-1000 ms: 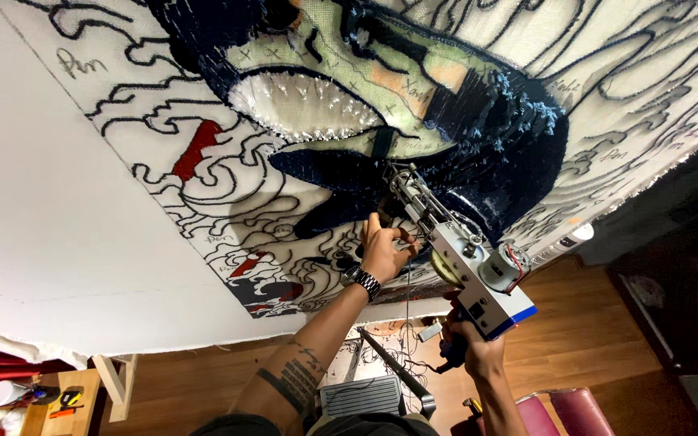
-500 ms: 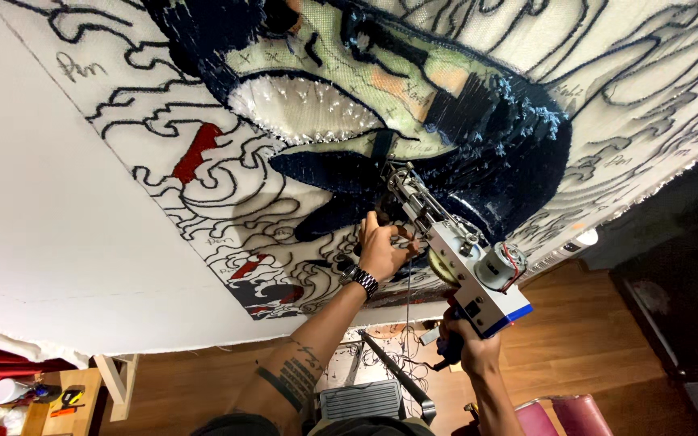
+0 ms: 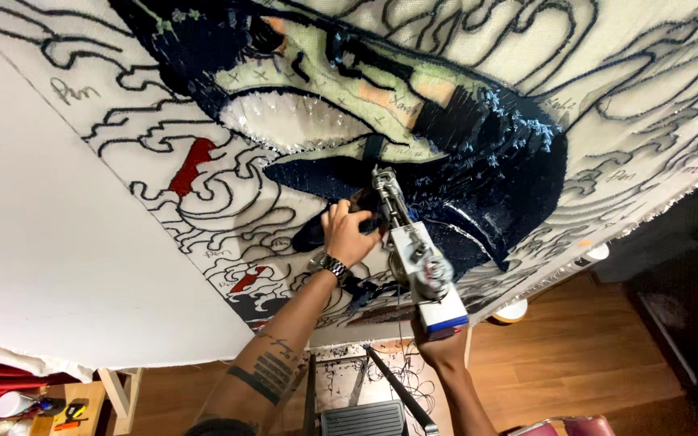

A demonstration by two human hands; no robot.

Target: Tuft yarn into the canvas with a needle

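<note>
A grey metal tufting gun with a blue-and-white base (image 3: 418, 270) is pressed, needle end first, against a large stretched cloth (image 3: 203, 194) bearing a black-outlined wave design, a dark blue tufted area and a pale toothed mouth. The left hand (image 3: 347, 234), a metal-link watch (image 3: 334, 266) at its wrist and a banded tattoo on the forearm, is closed around the gun's front handle, just left of the barrel. The right hand (image 3: 439, 349) sits directly below the gun's blue base, gripping its rear end; the fingers are largely hidden behind the tool. Small handwritten marks lie scattered across the cloth in the unfilled sections, left, above and right of the gun, and two red patches sit left of the gun. Below the gun, a dark pedal-like device (image 3: 363, 418) rests on the wooden floor (image 3: 575, 363); far lower left, a wooden stand (image 3: 82, 396) holds small coloured items.
</note>
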